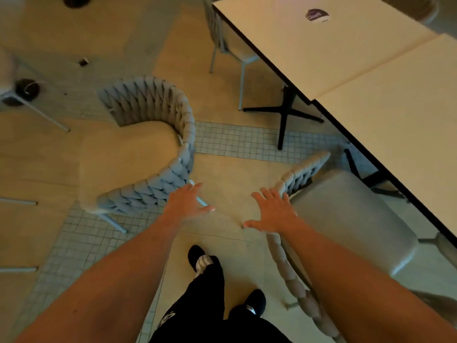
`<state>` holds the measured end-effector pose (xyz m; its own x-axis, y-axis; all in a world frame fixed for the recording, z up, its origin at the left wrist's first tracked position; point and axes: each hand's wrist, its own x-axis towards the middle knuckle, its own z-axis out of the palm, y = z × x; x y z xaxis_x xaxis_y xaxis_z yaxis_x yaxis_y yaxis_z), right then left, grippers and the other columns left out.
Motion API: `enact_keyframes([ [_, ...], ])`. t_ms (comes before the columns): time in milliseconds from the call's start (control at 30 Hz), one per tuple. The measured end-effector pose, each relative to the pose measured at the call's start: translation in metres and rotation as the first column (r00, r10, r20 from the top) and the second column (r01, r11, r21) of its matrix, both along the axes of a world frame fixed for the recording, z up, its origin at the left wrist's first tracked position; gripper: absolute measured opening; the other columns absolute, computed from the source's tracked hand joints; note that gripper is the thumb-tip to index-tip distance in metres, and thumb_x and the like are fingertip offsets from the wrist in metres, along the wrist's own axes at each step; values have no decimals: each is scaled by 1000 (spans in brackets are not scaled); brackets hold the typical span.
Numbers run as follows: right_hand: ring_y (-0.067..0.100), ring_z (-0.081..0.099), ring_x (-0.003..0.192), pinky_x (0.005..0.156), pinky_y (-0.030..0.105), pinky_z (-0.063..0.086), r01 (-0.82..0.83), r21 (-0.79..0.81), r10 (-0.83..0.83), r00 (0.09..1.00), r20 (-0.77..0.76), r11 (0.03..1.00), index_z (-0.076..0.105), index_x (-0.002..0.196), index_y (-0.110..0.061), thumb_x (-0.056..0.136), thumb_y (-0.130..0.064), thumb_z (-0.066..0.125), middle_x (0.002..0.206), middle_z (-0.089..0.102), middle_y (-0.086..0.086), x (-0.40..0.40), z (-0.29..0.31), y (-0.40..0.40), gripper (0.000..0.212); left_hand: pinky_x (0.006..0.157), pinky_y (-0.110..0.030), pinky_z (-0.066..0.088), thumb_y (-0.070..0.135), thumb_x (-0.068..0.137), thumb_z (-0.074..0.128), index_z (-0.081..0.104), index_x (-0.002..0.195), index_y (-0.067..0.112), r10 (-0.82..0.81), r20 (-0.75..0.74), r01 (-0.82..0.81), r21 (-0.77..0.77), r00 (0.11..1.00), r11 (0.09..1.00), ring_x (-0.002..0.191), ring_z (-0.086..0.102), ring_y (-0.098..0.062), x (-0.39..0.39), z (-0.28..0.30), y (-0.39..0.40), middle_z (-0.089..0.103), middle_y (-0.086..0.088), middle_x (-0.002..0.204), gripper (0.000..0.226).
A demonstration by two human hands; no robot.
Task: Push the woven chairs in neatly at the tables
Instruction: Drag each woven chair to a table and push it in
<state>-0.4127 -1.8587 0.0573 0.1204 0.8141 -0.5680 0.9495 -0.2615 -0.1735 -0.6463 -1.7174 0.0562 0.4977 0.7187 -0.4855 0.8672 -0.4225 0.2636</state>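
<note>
My right hand [273, 211] lies with fingers spread wide on the curved braided back of the grey woven chair [351, 214], whose padded seat sits partly under the edge of the pale rectangular table with a black rim [385, 115]. My left hand [188, 203] hovers open, fingers splayed, just beside a second grey woven chair with a beige seat [138, 154], which stands well apart from that table on the tiled floor [230, 169].

Café or restaurant: rows of pale tables [346, 60], woven chairs [148, 154], tiled floor [237, 142].
</note>
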Motion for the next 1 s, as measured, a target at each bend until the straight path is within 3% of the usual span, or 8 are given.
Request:
enact_keyframes([
  [167, 30, -5, 158, 125, 58, 1, -88, -24, 88, 996, 15, 996, 12, 163, -29, 87, -78, 53, 172, 1, 4, -19, 8, 78, 100, 106, -49, 42, 83, 71, 60, 34, 152, 21, 98, 14, -98, -17, 995, 995, 132, 47, -29, -34, -4, 58, 46, -6, 148, 105],
  [367, 30, -5, 158, 125, 58, 0, -178, -32, 179, 982, 53, 984, 12, 163, -29, 85, -79, 54, 172, 1, 5, -45, 15, 169, 102, 110, -48, 38, 73, 81, 63, 20, 158, 20, 183, -38, -184, -40, 982, 982, 138, 41, -32, -63, -11, 117, 37, -7, 156, 103],
  [700, 29, -4, 158, 126, 57, -1, -355, -65, 360, 928, 100, 933, 11, 164, -28, 85, -79, 55, 172, 3, 5, -73, 9, 282, 104, 115, -53, 31, 74, 81, 61, 13, 160, 24, 283, -130, -299, -119, 950, 947, 142, 35, -35, -84, -36, 159, 30, -8, 160, 105],
  [900, 30, -2, 158, 125, 59, -1, -552, -116, 564, 814, 140, 825, 15, 163, -27, 85, -78, 57, 170, 11, 7, -74, -4, 349, 102, 118, -53, 24, 71, 84, 59, 14, 159, 25, 349, -162, -374, -164, 923, 913, 145, 31, -34, -85, -55, 166, 30, -7, 160, 100],
  [1000, 30, -1, 158, 124, 60, 0, -676, -146, 692, 705, 154, 722, 20, 161, -26, 84, -77, 58, 169, 15, 6, -71, -14, 388, 100, 119, -55, 22, 73, 83, 58, 17, 158, 25, 348, -181, -378, -175, 920, 909, 142, 35, -33, -81, -70, 172, 37, -6, 156, 98],
])
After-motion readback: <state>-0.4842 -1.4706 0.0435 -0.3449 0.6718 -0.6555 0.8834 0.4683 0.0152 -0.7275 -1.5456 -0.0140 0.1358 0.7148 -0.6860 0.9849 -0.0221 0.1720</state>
